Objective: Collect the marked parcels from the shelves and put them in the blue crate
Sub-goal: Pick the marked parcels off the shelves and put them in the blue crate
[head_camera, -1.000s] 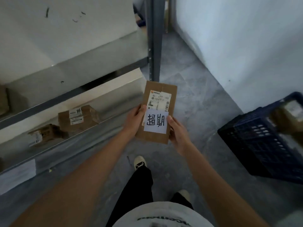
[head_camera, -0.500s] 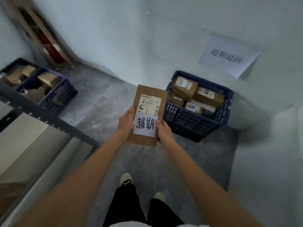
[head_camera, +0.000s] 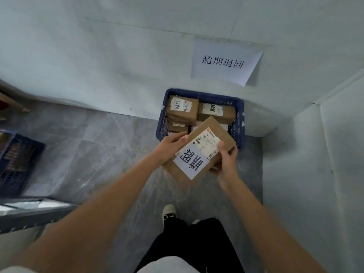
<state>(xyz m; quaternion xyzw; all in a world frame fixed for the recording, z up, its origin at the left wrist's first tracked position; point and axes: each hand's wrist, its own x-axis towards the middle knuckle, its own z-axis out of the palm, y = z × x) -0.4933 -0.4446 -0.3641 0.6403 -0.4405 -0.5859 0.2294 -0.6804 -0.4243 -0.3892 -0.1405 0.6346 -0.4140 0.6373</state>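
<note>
Both hands, left [head_camera: 171, 145] and right [head_camera: 226, 160], grip a tilted parcel [head_camera: 199, 152], fingers curled on its edges, above the crate's [head_camera: 239, 123] near rim

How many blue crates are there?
2. One blue crate sits against the wall under the paper sign, holding parcels. Another crate stands on the floor at the far left, partly cut off.

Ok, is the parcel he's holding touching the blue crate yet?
Cannot tell. The lone head view shows the parcel, gripped by left hand and right hand, overlapping the crate, hiding any gap.
</note>
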